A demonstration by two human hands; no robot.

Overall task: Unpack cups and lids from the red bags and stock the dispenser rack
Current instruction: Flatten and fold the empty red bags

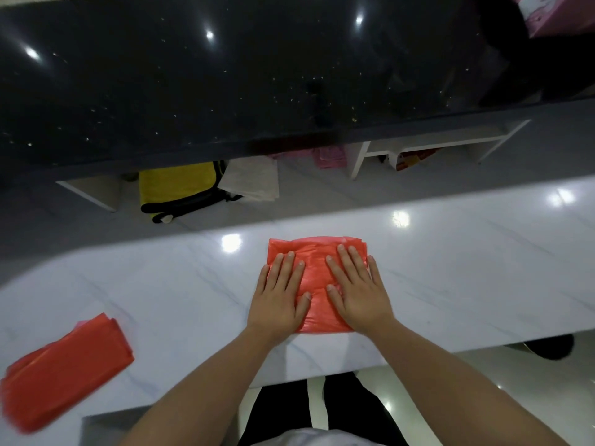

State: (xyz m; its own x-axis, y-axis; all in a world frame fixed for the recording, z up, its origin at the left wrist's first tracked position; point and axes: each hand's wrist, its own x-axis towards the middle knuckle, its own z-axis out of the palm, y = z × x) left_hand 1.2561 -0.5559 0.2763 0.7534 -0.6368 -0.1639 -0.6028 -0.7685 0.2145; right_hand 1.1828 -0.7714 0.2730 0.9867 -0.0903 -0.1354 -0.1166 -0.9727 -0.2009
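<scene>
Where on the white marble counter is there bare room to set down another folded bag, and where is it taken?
Bare marble counter lies between the folded red bag under both hands and the second red bag at the near left edge. More bare room runs right of the right hand. The middle is taken: the left hand and right hand press flat there.

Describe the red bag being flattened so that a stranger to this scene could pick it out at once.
Start at the white marble counter that runs across the view. Near its middle lies the folded red bag, with the left hand and right hand pressed flat on it. The other red bags lie untouched at the counter's left end.
</scene>
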